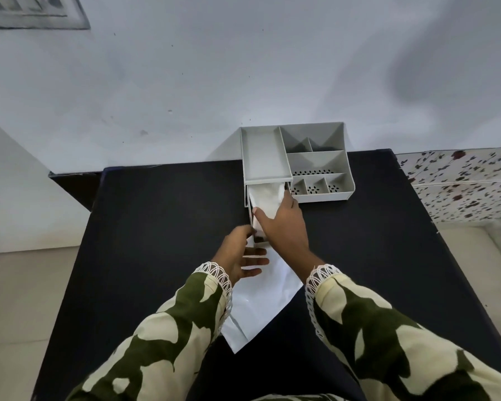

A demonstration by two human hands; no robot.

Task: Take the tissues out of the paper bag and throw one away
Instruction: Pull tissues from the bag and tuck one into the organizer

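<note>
— White paper bag (261,302), item one: lying flat on the black desk (156,227) nearest the person, between the two patterned sleeves. It looks flattened, so I judge it emptied, though its inside is not shown.

— And the hands?

— Left hand (240,256): over the bag's far end, fingers loosely spread, thumb and forefinger at the front edge of the pulled-out drawer (256,227); whether that grip is pinching the edge or only touching it, I cannot tell. Right hand (284,224): grip clenched on the white tissues (265,198), which sit in the open drawer.

— Beyond that?

— Grey organiser (315,166), at the desk's far edge against the wall; the visible compartments hold nothing I can make out.

— Progress?

— Tissues appear out of the bag: first part likely done. Outstanding: one tissue to be thrown away. No bin in view.
</note>
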